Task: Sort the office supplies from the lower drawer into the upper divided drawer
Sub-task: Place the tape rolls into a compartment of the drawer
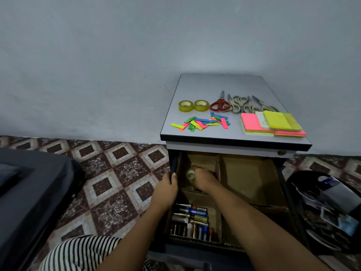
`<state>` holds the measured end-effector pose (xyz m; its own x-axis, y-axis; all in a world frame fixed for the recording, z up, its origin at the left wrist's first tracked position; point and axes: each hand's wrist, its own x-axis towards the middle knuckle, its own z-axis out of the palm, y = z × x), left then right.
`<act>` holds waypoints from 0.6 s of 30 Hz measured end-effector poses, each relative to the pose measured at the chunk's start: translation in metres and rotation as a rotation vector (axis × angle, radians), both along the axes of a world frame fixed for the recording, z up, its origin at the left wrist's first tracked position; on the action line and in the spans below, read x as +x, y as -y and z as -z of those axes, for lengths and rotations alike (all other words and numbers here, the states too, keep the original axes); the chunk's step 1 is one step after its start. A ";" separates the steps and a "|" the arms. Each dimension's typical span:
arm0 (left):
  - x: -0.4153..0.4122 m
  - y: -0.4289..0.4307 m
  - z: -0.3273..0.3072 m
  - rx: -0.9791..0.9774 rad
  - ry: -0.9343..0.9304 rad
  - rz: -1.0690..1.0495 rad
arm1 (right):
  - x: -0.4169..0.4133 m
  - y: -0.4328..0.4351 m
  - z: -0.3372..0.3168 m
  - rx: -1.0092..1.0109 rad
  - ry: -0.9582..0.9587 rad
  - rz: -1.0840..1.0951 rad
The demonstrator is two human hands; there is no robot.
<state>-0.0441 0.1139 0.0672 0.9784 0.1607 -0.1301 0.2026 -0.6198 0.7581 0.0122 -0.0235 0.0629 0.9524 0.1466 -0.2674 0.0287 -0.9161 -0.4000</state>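
Nearest in, a black-and-white striped sleeve (pixel 78 253) sits low left, and both bare forearms reach forward into the open cardboard-divided drawer (pixel 277 192) of the small cabinet. In the drawer's near-left compartment lies a heap of cylindrical batteries (pixel 192 222), blue, gold and silver, stacked on their sides. The wide right compartment shows bare brown cardboard.

A little farther in, the left hand (pixel 166 187) clamps the drawer's left wall, with its fingers wrapped over the dark edge. The right hand (pixel 205 178) is down in the far-left compartment, fingers curled round a clear roll of sticky tape (pixel 191 174) whose hole faces up towards us. It's dim in there, and something pale sits just nearer than the roll; I can't tell what it is.

At the right of the cabinet front, above the drawer, there's a round brass keyhole (pixel 281 152). On the grey cabinet top (pixel 220 83), along the near edge, lie a scatter of neon paper strips (pixel 201 122) on the left and stacked pink and yellow sticky-note pads (pixel 273 124) on the right. Behind them sits a row of two yellowish tape rolls (pixel 193 105), red-handled scissors (pixel 220 103) and several grey-handled scissors (pixel 252 105) overlapping.

A black bin of papers (pixel 328 208) stands right of the cabinet on the patterned tile floor (pixel 117 173).
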 end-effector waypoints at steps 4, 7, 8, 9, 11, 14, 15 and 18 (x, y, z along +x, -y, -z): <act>-0.001 0.000 0.000 0.009 0.001 0.002 | 0.000 0.000 0.003 -0.031 -0.063 -0.022; 0.001 -0.001 0.000 0.008 -0.007 -0.004 | -0.001 0.000 0.002 0.018 -0.076 -0.011; 0.000 -0.001 -0.001 0.004 -0.010 -0.005 | 0.000 0.000 0.002 0.035 -0.071 -0.006; 0.000 -0.001 -0.001 -0.001 -0.011 -0.005 | -0.001 0.000 0.002 0.044 -0.065 -0.003; -0.001 0.000 -0.002 -0.005 -0.008 -0.003 | -0.001 0.000 0.003 0.049 -0.058 -0.008; -0.001 0.000 -0.002 0.000 0.001 -0.005 | -0.002 0.000 0.003 0.048 -0.055 -0.012; -0.001 0.000 -0.002 0.000 0.002 -0.006 | -0.002 0.001 0.003 0.045 -0.046 -0.007; -0.002 0.000 -0.002 0.006 0.002 -0.009 | -0.003 0.002 0.000 0.038 0.027 -0.006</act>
<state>-0.0456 0.1136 0.0689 0.9771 0.1704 -0.1271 0.2067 -0.6221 0.7552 0.0096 -0.0260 0.0629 0.9584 0.1618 -0.2353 0.0454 -0.8999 -0.4338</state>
